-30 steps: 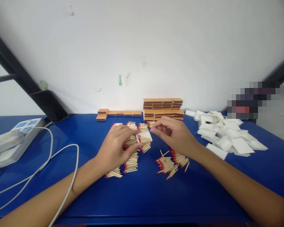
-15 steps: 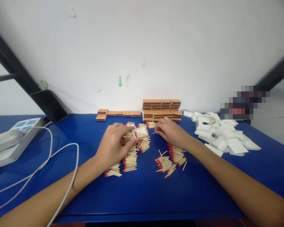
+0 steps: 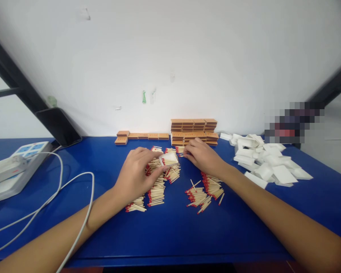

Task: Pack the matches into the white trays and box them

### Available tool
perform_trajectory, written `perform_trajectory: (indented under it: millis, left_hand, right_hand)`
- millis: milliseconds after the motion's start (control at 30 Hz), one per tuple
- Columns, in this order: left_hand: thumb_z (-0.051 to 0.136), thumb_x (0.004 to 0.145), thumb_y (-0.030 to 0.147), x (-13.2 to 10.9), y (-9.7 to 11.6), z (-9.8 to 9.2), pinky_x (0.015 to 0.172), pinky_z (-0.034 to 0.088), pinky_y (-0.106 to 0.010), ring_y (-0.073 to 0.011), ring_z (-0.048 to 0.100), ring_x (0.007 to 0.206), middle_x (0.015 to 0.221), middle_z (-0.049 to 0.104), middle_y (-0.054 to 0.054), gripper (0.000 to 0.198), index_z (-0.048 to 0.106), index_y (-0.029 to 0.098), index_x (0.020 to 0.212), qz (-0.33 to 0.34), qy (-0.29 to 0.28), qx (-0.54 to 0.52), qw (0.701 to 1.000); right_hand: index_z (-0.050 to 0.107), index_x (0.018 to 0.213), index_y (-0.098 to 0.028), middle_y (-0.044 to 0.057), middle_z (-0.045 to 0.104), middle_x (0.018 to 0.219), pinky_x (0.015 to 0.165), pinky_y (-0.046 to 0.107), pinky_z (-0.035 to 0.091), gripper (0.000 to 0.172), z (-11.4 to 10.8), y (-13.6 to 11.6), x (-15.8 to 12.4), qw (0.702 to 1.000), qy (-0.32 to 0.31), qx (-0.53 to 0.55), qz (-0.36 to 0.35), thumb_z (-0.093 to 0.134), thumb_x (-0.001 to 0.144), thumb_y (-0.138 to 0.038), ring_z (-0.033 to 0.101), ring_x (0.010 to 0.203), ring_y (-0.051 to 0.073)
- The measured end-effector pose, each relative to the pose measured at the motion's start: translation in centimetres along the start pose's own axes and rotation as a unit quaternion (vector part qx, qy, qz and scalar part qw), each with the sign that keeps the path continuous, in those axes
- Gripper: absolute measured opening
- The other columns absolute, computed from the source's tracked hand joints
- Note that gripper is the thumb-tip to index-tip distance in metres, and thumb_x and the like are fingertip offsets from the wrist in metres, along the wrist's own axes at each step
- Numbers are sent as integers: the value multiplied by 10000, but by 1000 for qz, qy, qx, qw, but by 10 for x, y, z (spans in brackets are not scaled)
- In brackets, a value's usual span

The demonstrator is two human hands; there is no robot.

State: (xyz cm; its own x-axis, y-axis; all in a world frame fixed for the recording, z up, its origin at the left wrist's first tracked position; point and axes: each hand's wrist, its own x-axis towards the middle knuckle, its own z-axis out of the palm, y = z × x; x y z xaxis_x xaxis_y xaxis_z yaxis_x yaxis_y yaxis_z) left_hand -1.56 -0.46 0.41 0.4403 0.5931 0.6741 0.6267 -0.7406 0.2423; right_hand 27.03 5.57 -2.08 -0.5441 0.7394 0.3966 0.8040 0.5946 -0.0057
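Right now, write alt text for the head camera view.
The left hand holds a white tray of matches over match piles; the right hand is at a far pile. Orange matchboxes stand stacked behind on a blue table.

The left hand (image 3: 138, 170) partly hides the white tray (image 3: 171, 157).

Soft, even light; a hazy wide-angle feed.
Beyond the left hand (image 3: 140, 170) and right hand (image 3: 203, 155) I see the wall (image 3: 201, 57) pale, greying up and right of the grip; I can't tell the light's source. Nearer than the grip, the blue desk (image 3: 176, 239) looks dull. The matches (image 3: 156, 189) blur slightly, and a mosaic patch (image 3: 294, 123) blots the far right.
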Motion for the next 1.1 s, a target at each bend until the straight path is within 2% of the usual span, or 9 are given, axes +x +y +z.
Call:
perform_trajectory:
  millis: [167, 300, 433, 533, 733, 1100]
  left_hand:
    - [748, 976, 418, 0, -1, 1, 846, 520, -439, -276, 688, 982, 1046, 776, -84, 327, 721, 194, 1212, 2, -6, 4, 1000]
    - [740, 980, 433, -1, -2, 1, 840, 523, -446, -280, 680, 967, 1035, 774, -90, 330, 722, 191, 1204, 3, -13, 8, 1000]
    - [743, 978, 435, 0, -2, 2, 849, 527, -457, -286, 680, 972, 1042, 777, -103, 339, 722, 170, 1188, 14, -18, 6, 1000]
    - [764, 965, 426, 0, -1, 3, 888, 522, -463, -279, 686, 985, 1041, 784, -95, 349, 722, 174, 1204, 25, -22, -10, 999]
    - [771, 963, 363, 1, 4, 3, 923, 515, -445, -258, 690, 983, 1042, 790, -73, 333, 713, 209, 1252, 51, -21, -30, 998]
    - [772, 964, 357, 1, 6, 2, 919, 513, -441, -264, 688, 991, 1044, 788, -78, 329, 711, 202, 1247, 56, -22, -23, 998]
  right_hand:
    - [659, 884, -174, 126, 661, 943, 836, 395, 456, 170, -1, 1, 0, 999, -20, -26, -5, 571, 1027, -204, 565, 941, 282]
    - [642, 915, -179, 119, 654, 972, 856, 401, 460, 167, -16, -6, -3, 1000, 18, -5, -9, 538, 1045, -196, 560, 954, 279]
    - [629, 964, -179, 101, 645, 983, 873, 398, 463, 186, -39, -29, -8, 996, 72, 31, -35, 501, 1085, -237, 556, 963, 267]
    - [632, 951, -191, 92, 650, 971, 868, 394, 461, 201, -48, -52, -9, 994, 83, 35, -59, 504, 1092, -254, 547, 952, 263]
    - [667, 958, -199, 113, 661, 943, 836, 413, 445, 248, -45, -78, -8, 995, 70, -8, -77, 462, 1097, -223, 541, 925, 277]
    - [683, 956, -185, 126, 662, 937, 828, 421, 452, 292, -47, -80, -9, 995, 68, -11, -72, 436, 1103, -237, 547, 918, 285]
